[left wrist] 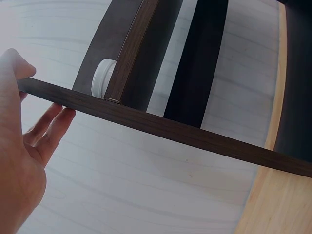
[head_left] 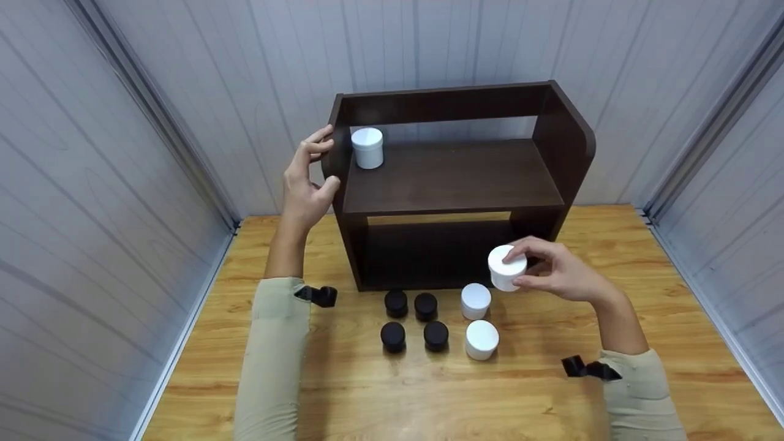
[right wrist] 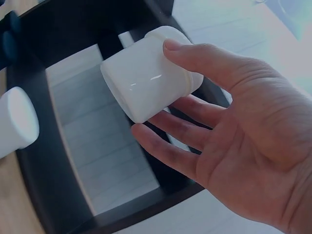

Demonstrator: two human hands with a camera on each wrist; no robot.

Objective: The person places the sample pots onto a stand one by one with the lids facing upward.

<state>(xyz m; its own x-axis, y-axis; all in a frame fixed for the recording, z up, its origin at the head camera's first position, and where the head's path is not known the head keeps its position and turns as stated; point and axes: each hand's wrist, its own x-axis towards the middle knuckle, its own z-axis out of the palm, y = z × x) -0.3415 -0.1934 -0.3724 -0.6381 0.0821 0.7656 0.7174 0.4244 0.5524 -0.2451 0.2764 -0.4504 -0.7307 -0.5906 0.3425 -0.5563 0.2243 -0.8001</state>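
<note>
My right hand [head_left: 554, 269] holds a white lidded jar [head_left: 503, 277] in front of the dark brown shelf [head_left: 453, 177], above the table. In the right wrist view, the thumb lies on this jar [right wrist: 139, 78] near its lid, with the fingers around its other side. My left hand [head_left: 309, 190] grips the shelf's left side panel. Seen from the left wrist, the thumb and fingers lie on opposite sides of that panel [left wrist: 146, 122]. Another white jar [head_left: 369, 152] stands upright on the upper board at its left end.
Two white jars, one nearer the shelf [head_left: 476, 301] and one nearer me [head_left: 482, 340], stand on the wooden table [head_left: 429, 398]. Left of them are several small black jars [head_left: 425, 306]. Pale panelled walls [head_left: 294, 49] enclose the back and sides.
</note>
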